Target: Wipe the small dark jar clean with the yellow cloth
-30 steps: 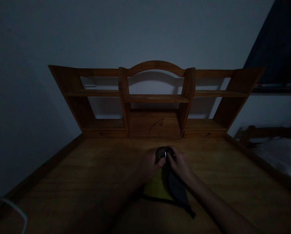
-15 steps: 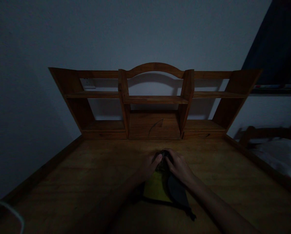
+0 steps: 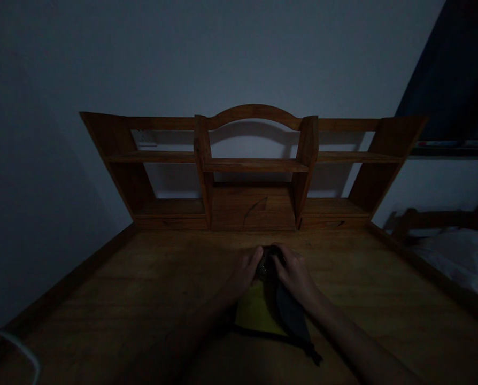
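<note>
A yellow and dark grey cloth item, which looks like a small bag, lies on the wooden desk in front of me. Dark trim runs along its near edge to a knotted end at the lower right. My left hand grips the far end from the left, thumb on top. From the right, my right hand has its fingers curled round the same dark, bunched end. Between the thumbs a dark part with small shiny spots shows; dim light hides what it is.
The wooden desk has raised side edges. A wooden shelf unit with small drawers stands at the back against the wall. A white cord lies at the lower left. Pale cloth and a wooden rail are off to the right.
My left thumb has shifted up and slightly left, so more of the shiny dark part shows between my hands. The cloth item stays in about the same place.
</note>
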Demonstrator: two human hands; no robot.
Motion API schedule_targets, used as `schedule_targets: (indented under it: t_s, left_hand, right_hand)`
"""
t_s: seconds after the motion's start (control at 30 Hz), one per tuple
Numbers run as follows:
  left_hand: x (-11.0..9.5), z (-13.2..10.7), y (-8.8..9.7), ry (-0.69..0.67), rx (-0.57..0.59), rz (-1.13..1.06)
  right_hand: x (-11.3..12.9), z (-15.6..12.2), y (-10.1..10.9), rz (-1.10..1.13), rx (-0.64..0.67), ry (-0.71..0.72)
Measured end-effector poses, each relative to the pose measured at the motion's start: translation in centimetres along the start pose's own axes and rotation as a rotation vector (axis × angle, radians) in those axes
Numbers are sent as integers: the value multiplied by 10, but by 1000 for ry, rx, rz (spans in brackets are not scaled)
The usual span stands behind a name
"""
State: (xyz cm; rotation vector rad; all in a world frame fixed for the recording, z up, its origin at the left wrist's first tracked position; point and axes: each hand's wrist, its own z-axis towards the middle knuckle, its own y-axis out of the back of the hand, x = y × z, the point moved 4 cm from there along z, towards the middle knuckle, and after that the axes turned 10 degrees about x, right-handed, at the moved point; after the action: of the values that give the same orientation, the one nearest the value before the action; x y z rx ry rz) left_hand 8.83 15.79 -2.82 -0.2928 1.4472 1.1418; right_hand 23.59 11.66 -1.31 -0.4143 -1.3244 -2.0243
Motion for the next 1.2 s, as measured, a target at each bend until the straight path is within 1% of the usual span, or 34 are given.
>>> schedule_targets:
  t_s: [0.07, 0.13, 0.2, 0.3, 0.37, 0.57, 0.77, 0.87, 1.0, 1.2]
  left_hand:
    - [-5, 3, -2, -20, -11, 1]
    - [-11, 4, -4, -46, -50, 66]
    - [-14, 3, -6, -32, -81, 112]
    - [-14, 1, -7, -19, -92, 90]
    - [-13, 1, -5, -30, -99, 94]
    - [-8, 3, 1, -32, -123, 213]
    - [-5, 3, 1, -28, -148, 255]
    - [-7, 3, 0, -20, -167, 255]
    - [-12, 3, -2, -52, -134, 238]
    - [-12, 1, 0, -68, -102, 271]
  right_hand:
    - [-4, 2, 3, 10, -39, -86]
    - [-8, 3, 7, -5, -81, -149]
    - [-11, 3, 8, -40, -108, -181]
    - [-12, 3, 7, -56, -96, -186]
    - [-11, 3, 6, -50, -81, -174]
    - [-9, 4, 4, -16, -26, -129]
    - [-11, 4, 3, -6, -36, -100]
    - [-10, 3, 3, 0, -67, -79]
    - [-9, 2, 3, -6, -84, 5]
    - [-6, 1, 4, -21, -14, 123]
